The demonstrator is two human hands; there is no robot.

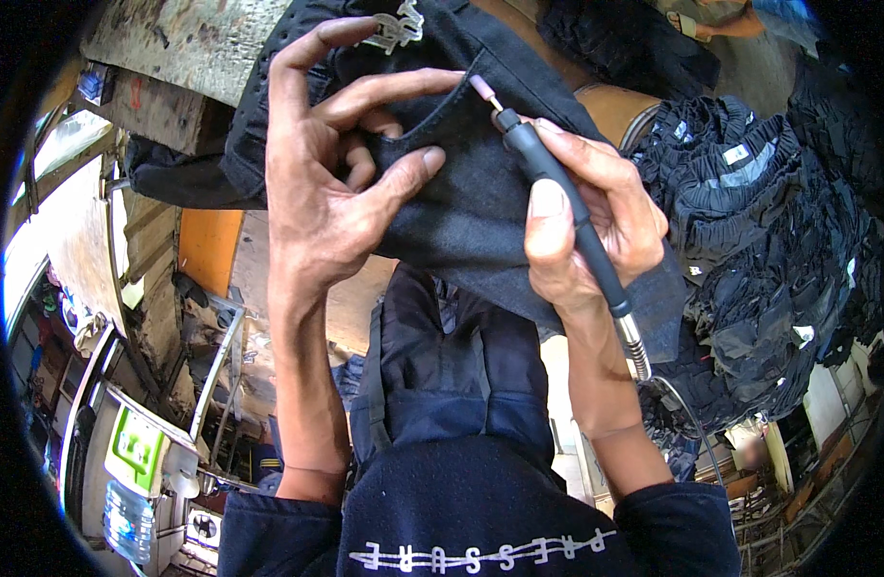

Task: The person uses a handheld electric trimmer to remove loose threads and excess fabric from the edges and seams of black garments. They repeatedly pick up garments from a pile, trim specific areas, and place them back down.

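Jeans (480, 202) — one dark pair, spread at centre frame w/ the pocket edge up top. Left hand (331, 183) is splayed wide on the denim, fingers pinning the cloth by the pocket opening, thumb pressed flat below it. Right hand (586, 231) is wrapped round one black rotary handpiece (567, 207), held pen-style, tip pointing up-left. One small pink grinding bit (482, 88) at its end sits right on the pocket seam, touching the fabric. One metal flex shaft (634, 348) trails down from the tool's back end, past the wrist. Off to the right — a big pile of dark garments (769, 221), too many to count. Lower left, one clear water bottle (126, 519) stands well apart from the hands.
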